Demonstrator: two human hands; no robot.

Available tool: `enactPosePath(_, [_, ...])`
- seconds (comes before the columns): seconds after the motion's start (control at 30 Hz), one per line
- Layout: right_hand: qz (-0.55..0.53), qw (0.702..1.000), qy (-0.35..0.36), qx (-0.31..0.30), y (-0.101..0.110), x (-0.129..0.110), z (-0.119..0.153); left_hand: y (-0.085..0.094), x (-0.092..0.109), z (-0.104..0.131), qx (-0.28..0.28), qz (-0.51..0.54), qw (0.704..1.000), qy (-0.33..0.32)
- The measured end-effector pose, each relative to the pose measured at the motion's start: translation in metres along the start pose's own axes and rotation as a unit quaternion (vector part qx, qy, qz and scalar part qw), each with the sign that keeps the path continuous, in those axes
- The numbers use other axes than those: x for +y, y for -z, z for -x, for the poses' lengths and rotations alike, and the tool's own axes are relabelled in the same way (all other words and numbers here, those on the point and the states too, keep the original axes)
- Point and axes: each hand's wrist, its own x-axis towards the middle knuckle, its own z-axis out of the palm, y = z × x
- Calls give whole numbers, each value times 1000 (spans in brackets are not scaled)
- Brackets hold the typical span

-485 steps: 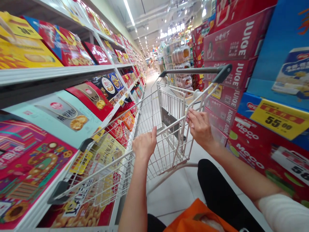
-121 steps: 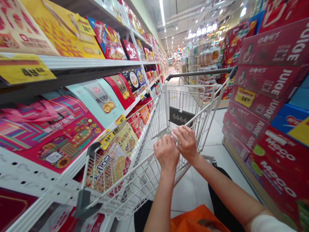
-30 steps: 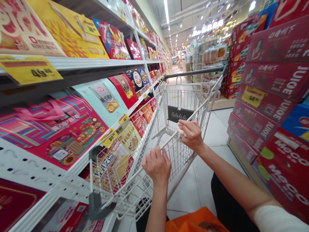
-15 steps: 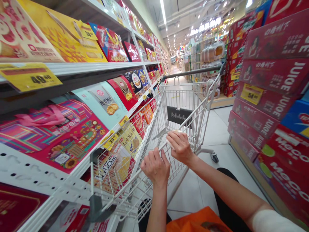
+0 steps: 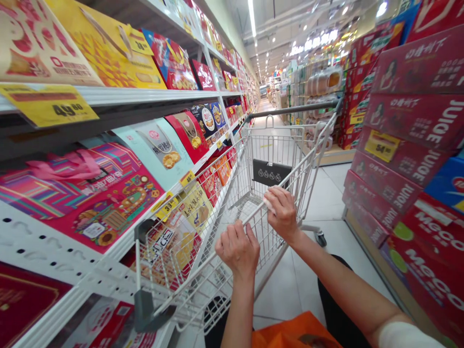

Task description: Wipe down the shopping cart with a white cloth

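Note:
A wire shopping cart [image 5: 208,263] stands side-on in front of me. My left hand [image 5: 238,249] has its fingers curled over the cart's near top rail. Farther along the same rail, my right hand [image 5: 282,211] presses a small crumpled white tissue [image 5: 268,204] onto the wire, mostly covered by the fingers. The cart's dark handlebar [image 5: 293,110] is at the far end, beyond both hands. A black plate [image 5: 271,173] with round symbols hangs inside that end. I see no goods in the basket.
On the left, shelves hold gift boxes, among them a pink patterned box [image 5: 119,203], above which a yellow price tag [image 5: 49,105] hangs. Stacked red juice cartons [image 5: 406,116] line the right side. A tiled aisle [image 5: 328,193] runs between. An orange bag or cloth [image 5: 297,333] is below me.
My right hand has slid along the rail with the tissue, toward the handlebar end and away from the left hand. My left hand stays on the rail. The view has shifted slightly.

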Motion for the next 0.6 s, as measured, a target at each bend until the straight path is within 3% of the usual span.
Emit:
enactPosePath(0.13, [-26, 999, 22, -9, -6, -32, 12, 2, 0, -1, -14, 14, 1000, 8])
enactPosePath(0.23, [-35, 997, 75, -10, -6, -36, 10, 8, -3, -2, -22, -9, 1000, -19])
enactPosePath(0.4, [-36, 988, 149, -23, 0, -14, -3, 20, -10, -2, -51, -10, 996, -77])
enactPosePath(0.6, [-22, 989, 140, -35, 8, 22, -12, 33, -19, 1, -66, 45, 992, -97])
